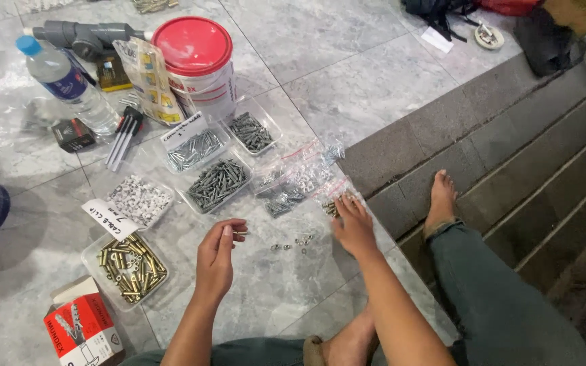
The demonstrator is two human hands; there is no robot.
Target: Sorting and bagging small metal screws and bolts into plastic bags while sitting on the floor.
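Trays of screws [217, 183] lie on the floor [374, 81] before a bucket [198, 64]; bottle [69, 85] to its left, bagged fasteners [293, 179] to the trays' right, tray of brass anchors [130, 268] nearest, left of loose nuts [293, 244].

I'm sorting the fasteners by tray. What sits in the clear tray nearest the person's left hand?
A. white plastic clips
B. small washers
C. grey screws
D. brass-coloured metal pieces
D: the tray beside the left hand is filled with brass-coloured pieces; the white clips and grey screws lie in trays farther off.
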